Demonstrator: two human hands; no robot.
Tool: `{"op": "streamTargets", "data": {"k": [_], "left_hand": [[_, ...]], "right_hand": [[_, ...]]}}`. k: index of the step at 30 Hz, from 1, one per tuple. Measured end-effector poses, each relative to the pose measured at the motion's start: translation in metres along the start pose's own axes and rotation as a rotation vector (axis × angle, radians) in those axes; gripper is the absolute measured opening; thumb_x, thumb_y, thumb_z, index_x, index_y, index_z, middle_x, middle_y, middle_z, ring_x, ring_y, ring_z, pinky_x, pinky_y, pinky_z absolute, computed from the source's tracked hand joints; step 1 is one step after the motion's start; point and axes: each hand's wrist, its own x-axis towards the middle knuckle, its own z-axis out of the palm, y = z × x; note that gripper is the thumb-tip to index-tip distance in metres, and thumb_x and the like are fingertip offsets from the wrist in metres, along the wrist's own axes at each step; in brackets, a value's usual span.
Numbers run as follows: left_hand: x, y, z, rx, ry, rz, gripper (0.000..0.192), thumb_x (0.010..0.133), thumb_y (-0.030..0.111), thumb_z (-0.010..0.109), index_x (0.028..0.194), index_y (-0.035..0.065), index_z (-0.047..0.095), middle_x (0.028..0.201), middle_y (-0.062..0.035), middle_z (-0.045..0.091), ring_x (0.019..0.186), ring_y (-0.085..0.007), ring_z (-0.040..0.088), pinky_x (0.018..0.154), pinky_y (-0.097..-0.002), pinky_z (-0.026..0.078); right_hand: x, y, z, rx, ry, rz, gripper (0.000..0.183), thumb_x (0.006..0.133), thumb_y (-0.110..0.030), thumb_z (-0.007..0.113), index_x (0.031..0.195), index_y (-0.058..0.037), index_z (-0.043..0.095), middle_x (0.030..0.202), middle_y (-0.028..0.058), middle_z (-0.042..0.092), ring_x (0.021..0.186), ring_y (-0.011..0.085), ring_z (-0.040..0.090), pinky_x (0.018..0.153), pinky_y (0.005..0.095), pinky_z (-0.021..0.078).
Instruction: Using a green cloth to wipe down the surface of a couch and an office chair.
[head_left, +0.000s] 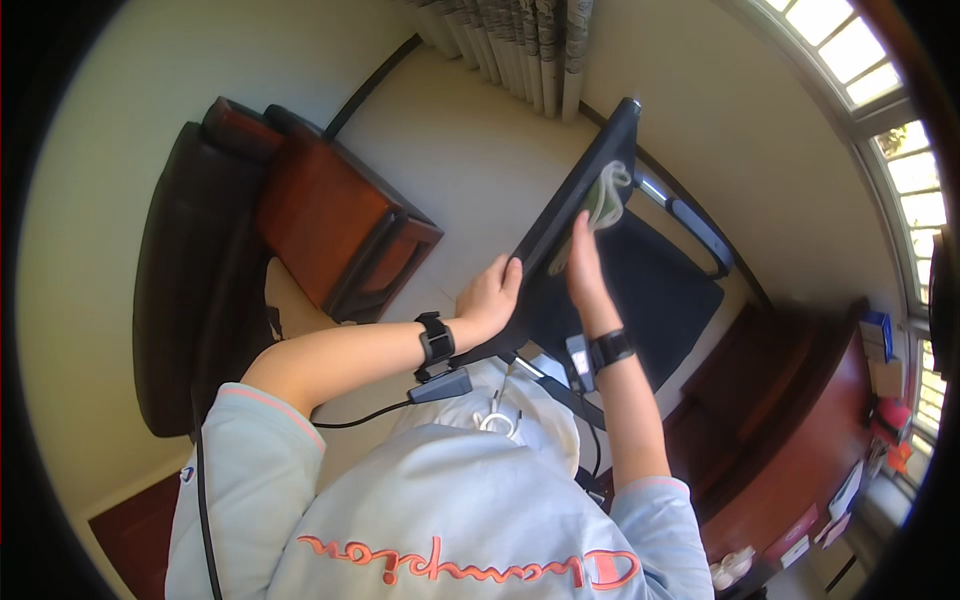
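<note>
A black chair with armrests stands in front of me, its seat (649, 292) to the right of its backrest (577, 180). My left hand (491, 296) grips the edge of the backrest, thumb along the top. My right hand (586, 262) lies against the seat-facing side of the backrest, on a cloth (606, 196) with pale edges and a green part; the palm hides some of it. Black straps with small devices sit on both wrists.
A brown wooden side table (330, 217) and a dark sofa (187, 277) stand at the left. A reddish wooden desk (795, 450) bearing several small items is at the right. Curtains (517, 52) hang ahead, and windows line the right wall. Cables run beside my body.
</note>
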Motion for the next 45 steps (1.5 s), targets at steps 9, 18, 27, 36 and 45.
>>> {"op": "streamTargets", "data": {"k": [9, 18, 27, 36, 45], "left_hand": [[0.004, 0.004, -0.025, 0.233, 0.141, 0.052, 0.032, 0.090, 0.034, 0.036, 0.079, 0.0061, 0.047, 0.061, -0.0200, 0.054, 0.061, -0.0425, 0.052, 0.052, -0.0514, 0.038], [0.000, 0.005, -0.029, 0.282, 0.136, 0.045, 0.034, 0.090, 0.035, 0.034, 0.079, 0.0057, 0.047, 0.063, -0.0200, 0.055, 0.064, -0.0420, 0.053, 0.055, -0.0515, 0.039], [-0.006, 0.000, -0.017, 0.228, 0.122, 0.048, 0.036, 0.090, 0.037, 0.032, 0.079, 0.0057, 0.047, 0.067, -0.0211, 0.057, 0.068, -0.0431, 0.053, 0.059, -0.0528, 0.039], [-0.003, 0.001, -0.013, 0.182, 0.066, 0.050, 0.036, 0.091, 0.036, 0.031, 0.080, 0.0052, 0.046, 0.068, -0.0212, 0.056, 0.070, -0.0436, 0.053, 0.061, -0.0521, 0.038], [-0.003, 0.001, -0.019, 0.207, 0.183, 0.044, 0.033, 0.090, 0.034, 0.034, 0.078, 0.0057, 0.045, 0.063, -0.0202, 0.056, 0.064, -0.0432, 0.053, 0.056, -0.0527, 0.038]], "right_hand": [[0.114, -0.050, -0.022, -0.244, 0.025, -0.384, 0.066, 0.091, -0.043, 0.034, 0.134, 0.0045, 0.016, 0.140, 0.0157, 0.016, 0.130, 0.0236, 0.014, 0.105, 0.0298, 0.0117], [0.100, 0.032, 0.004, -0.242, 0.181, -0.440, 0.064, 0.092, -0.033, 0.036, 0.135, 0.0050, 0.009, 0.143, 0.0206, 0.004, 0.133, 0.0290, 0.002, 0.107, 0.0321, 0.0016], [-0.048, 0.163, 0.035, -0.273, 0.151, -0.089, 0.063, 0.093, -0.038, 0.029, 0.135, 0.0054, 0.009, 0.143, 0.0200, -0.001, 0.133, 0.0295, -0.003, 0.107, 0.0326, -0.0026], [-0.141, 0.213, 0.021, -0.326, -0.096, 0.250, 0.071, 0.092, -0.048, 0.024, 0.136, 0.0044, 0.004, 0.143, 0.0199, 0.001, 0.133, 0.0282, -0.003, 0.107, 0.0328, 0.0002], [-0.035, 0.093, -0.009, -0.389, -0.138, 0.038, 0.069, 0.092, -0.043, 0.028, 0.135, 0.0054, 0.006, 0.142, 0.0202, 0.008, 0.133, 0.0257, 0.005, 0.107, 0.0311, 0.0069]]}}
